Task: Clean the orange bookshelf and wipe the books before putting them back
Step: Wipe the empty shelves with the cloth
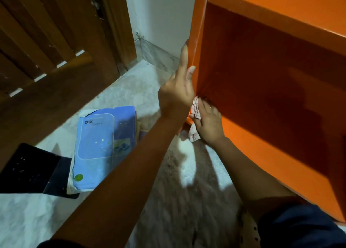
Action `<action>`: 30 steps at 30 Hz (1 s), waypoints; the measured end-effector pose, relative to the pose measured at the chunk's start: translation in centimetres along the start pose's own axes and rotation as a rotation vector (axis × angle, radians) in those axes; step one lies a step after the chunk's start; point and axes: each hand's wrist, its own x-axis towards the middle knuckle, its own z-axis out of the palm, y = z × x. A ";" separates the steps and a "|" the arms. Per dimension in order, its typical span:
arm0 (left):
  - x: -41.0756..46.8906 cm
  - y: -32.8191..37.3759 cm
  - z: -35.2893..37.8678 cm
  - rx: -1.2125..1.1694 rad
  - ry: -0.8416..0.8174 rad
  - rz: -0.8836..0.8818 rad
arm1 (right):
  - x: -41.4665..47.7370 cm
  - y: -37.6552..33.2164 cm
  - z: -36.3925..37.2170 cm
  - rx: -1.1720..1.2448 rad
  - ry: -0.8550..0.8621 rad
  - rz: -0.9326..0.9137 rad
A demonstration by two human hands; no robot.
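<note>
Nearest to us a dark sleeve (299, 229) covers the right upper arm, and both forearms reach forward and up from it toward the orange bookshelf (262, 146), which stands on the right with its lower compartment bare of books. On the floor (131, 83) to the left lies a blue book (104, 144), face up on what looks like a small pile, beside a black angled object (31, 171). We judge it a thin, floppy paperback with worn edges: light, and best lifted from under the spine, not by a corner. Further on, the right hand (207, 124) has its fingers closed over a pale, reddish-lined cloth (195, 109) and presses it into the compartment's lower left corner, wrist low and knuckles up. The cloth is soft and limp, so we think bunching it in the palm, as here, gives the firmest wipe. Just above, the left hand (176, 94) grasps nothing: its fingers point straight up, laid flat against the outer face of the side panel, with the thumb on the panel's front edge, as if to steady it. The shelf looks stiff, smooth and painted, and probably slick. Beyond stand a brown wooden door (56, 41) and a white wall (161, 13).
</note>
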 end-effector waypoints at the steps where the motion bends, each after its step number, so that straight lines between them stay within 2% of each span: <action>1: 0.1 0.0 0.0 -0.010 0.001 0.003 | -0.1 0.0 0.1 0.023 0.005 -0.013; 10: 0.2 0.6 -0.7 0.030 -0.048 -0.051 | -1.6 -0.5 0.4 0.287 0.112 -0.116; 15: 0.2 0.6 -0.8 0.098 -0.147 -0.094 | -3.0 -1.1 -0.4 0.377 0.067 -0.162; 17: 0.4 0.8 -1.1 0.110 -0.207 -0.119 | -3.4 -1.2 -0.7 0.490 0.022 -0.167; 19: 0.5 1.1 -1.5 0.096 -0.257 -0.143 | -3.9 -1.8 -1.0 0.689 -0.009 -0.100; 21: 0.6 1.1 -1.9 0.087 -0.286 -0.153 | -4.4 -2.3 -1.1 0.830 0.038 -0.012; 25: 0.7 0.9 -1.9 0.067 -0.315 -0.128 | -4.3 -1.9 -1.8 0.988 0.339 0.205; 27: 0.7 0.8 -1.8 0.046 -0.318 -0.127 | -3.5 -1.1 -2.3 1.006 0.435 0.306; 30: 0.6 0.5 -1.6 0.049 -0.299 -0.130 | -1.8 -0.8 -2.6 0.963 0.449 0.448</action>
